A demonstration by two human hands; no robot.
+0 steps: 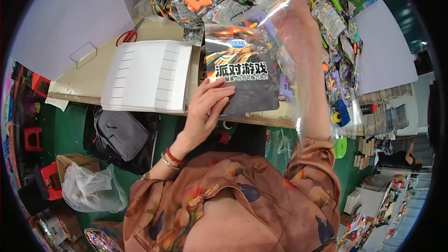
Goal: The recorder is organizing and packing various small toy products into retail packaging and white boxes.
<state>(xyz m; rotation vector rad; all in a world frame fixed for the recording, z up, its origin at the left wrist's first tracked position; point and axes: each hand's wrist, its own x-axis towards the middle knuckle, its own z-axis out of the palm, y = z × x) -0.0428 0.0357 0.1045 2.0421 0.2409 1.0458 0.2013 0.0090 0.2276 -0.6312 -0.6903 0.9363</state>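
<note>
A black printed packet (247, 93) with orange and yellow artwork lies on the table in front of me. My left hand (210, 100) rests on its lower left part, fingers stretched flat over the surface. My right hand (295, 18) reaches to the far right of the packet, smeared by motion. Clear plastic film (301, 91) hangs around that hand and forearm; whether the fingers grip it cannot be made out. Beside the packet, a purple toy piece (285, 87) shows through the film. To the left lies a stack of white cards (145, 77) with printed lines.
Red-handled scissors (128, 36) lie behind the white cards. A heap of packaged toys, including an orange toy gun (193, 1), covers the far table and runs down the right side. Below the table edge (84, 98) are a grey backpack (119, 128) and a white plastic bag (91, 186).
</note>
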